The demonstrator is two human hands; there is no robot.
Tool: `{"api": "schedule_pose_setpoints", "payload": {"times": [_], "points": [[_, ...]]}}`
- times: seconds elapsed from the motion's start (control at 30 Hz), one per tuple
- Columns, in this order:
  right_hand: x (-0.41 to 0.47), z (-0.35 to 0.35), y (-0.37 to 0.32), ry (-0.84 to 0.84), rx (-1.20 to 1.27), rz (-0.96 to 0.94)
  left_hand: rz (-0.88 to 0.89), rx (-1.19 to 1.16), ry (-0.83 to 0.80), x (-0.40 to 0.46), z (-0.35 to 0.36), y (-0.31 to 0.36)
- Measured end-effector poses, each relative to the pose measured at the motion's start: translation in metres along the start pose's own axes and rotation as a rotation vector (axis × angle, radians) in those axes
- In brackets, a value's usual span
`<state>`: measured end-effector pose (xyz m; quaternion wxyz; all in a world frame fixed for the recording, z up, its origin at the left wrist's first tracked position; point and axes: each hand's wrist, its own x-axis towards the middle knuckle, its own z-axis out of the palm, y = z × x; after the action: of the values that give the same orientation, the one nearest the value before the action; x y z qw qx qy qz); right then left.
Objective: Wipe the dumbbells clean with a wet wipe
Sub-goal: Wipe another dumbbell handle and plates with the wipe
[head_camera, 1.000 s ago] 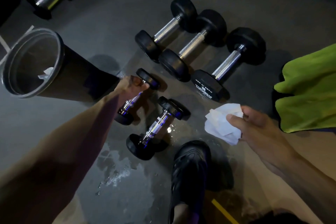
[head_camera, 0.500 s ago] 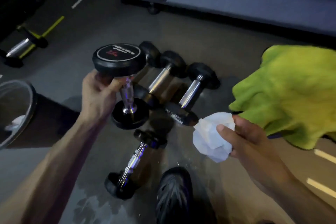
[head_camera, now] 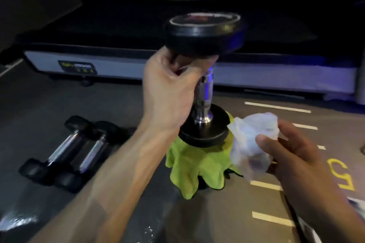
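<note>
Far left, near floor: wet patch [head_camera: 18, 221] glinting on the dark floor [head_camera: 49, 94]. Just right of it and farther, two dumbbells on the floor [head_camera: 77, 150] lie side by side, touching, chrome handles bright; cannot tell whether they are wiped or not. Centre: left hand [head_camera: 167, 92] grips the raised dumbbell [head_camera: 203, 77] at the top of its handle, fingers curled round the bar just under the upper head, so the dumbbell stands upright in the air, upper head far and high, lower head near. Chrome handle below the fingers is bare. Behind and below the lower head, a green cloth [head_camera: 195, 165] sits draped over something dark on the floor; what it covers is hidden. Right: right hand [head_camera: 292, 156] pinches a crumpled wet wipe [head_camera: 250, 144] between thumb and curled fingers, the wipe just beside the lower head, not clearly touching it. Far across the scene, a low platform [head_camera: 256, 73] with a pale edge. Judgement: this dumbbell is lifted and presented but its wiping not yet begun; heads and handle remain, then any others left.
</note>
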<state>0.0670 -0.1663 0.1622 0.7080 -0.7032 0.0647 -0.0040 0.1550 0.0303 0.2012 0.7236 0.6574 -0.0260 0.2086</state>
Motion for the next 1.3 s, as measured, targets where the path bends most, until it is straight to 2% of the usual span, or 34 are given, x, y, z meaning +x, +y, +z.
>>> {"api": "schedule_pose_setpoints", "payload": {"times": [0.13,0.3,0.4,0.57,0.7,0.77,0.9,1.0,1.17,1.3], "points": [[0.012,-0.026,0.006,-0.046,-0.238,-0.114,-0.158,0.016,-0.034,-0.015,0.024,-0.021],[0.027,-0.035,0.004,-0.074,-0.377,-0.203,-0.171,0.125,-0.056,-0.012,0.032,-0.017],[0.033,-0.027,0.001,-0.126,-0.457,-0.295,-0.058,0.265,-0.101,0.002,0.025,-0.014],[0.034,-0.018,-0.007,-0.204,-0.408,-0.263,0.132,0.48,-0.252,0.018,0.011,-0.012],[0.043,-0.016,-0.008,-0.111,-0.767,-0.49,0.404,0.7,-0.228,0.02,0.016,-0.005],[0.047,-0.015,-0.01,-0.093,-0.906,-0.546,0.47,0.701,-0.217,0.019,0.02,-0.005],[0.064,-0.005,-0.014,-0.07,-1.009,-0.499,0.436,0.652,-0.205,0.027,0.021,-0.013],[0.077,0.01,0.001,-0.117,-1.077,-0.469,0.419,0.611,-0.196,0.032,0.022,-0.015],[0.074,0.009,0.004,-0.137,-0.93,-0.558,0.411,0.586,-0.198,0.037,0.021,-0.019],[0.07,0.009,-0.003,-0.107,-0.901,-0.457,0.376,0.577,-0.203,0.042,0.019,-0.02]]}}
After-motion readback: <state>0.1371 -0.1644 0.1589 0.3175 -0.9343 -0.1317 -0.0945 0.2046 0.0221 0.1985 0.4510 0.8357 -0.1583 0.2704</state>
